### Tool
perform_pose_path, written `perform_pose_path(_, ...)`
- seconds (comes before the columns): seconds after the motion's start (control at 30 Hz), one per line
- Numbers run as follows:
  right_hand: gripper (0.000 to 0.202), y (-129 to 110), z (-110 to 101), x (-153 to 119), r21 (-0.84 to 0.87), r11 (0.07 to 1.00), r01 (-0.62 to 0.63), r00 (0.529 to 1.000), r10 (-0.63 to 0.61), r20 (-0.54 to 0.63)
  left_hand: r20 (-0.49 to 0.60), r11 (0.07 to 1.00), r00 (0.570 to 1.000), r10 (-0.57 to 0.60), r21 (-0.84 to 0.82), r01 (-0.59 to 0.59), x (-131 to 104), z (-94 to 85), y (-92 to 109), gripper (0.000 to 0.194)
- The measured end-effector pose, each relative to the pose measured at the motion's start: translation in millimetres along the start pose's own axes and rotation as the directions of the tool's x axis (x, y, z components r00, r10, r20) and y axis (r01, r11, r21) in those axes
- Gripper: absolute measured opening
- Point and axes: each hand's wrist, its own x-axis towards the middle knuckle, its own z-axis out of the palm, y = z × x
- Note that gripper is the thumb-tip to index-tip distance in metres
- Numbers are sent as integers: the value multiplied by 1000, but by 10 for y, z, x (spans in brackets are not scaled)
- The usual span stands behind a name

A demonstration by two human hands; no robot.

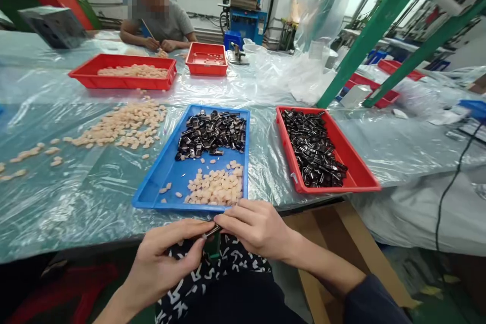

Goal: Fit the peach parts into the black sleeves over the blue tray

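A slim black part sits between the two hands, just past the near edge of the blue tray and over the person's lap. The left hand has its grip together on one end, thumb and forefinger pinching; the right hand has its grip clamped on the other end, its fingers covering much of the part. The handling looks to be midway: this single piece is in hand, while a heap of glossy black pieces lies at the far end of the blue tray and a pile of cream pellets at the near end, so plenty remains there. To the right, a red tray holds a larger load of similar black fittings; whether those are finished or untouched, I cannot tell. More cream pellets lie loose on the plastic-covered tabletop to the left and in a long red tray beyond, near a seated co-worker. Whether the held part has a pellet fitted is hidden by the fingers.
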Motion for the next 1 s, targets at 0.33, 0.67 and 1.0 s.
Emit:
perform_pose_path(0.33,13,91,-213,117,-20,997,75,943,-65,326,-37,996,995,93,15,-92,16,34,-84,32)
perform_pose_path(0.67,15,32,-141,164,-121,987,108,971,-78,226,-39,973,978,-207,-118,201,131,72,30,17)
perform_pose_path(1.0,20,-3,39,119,270,951,-152,961,207,-186,-182,866,879,-440,-344,362,183,195,30,15)
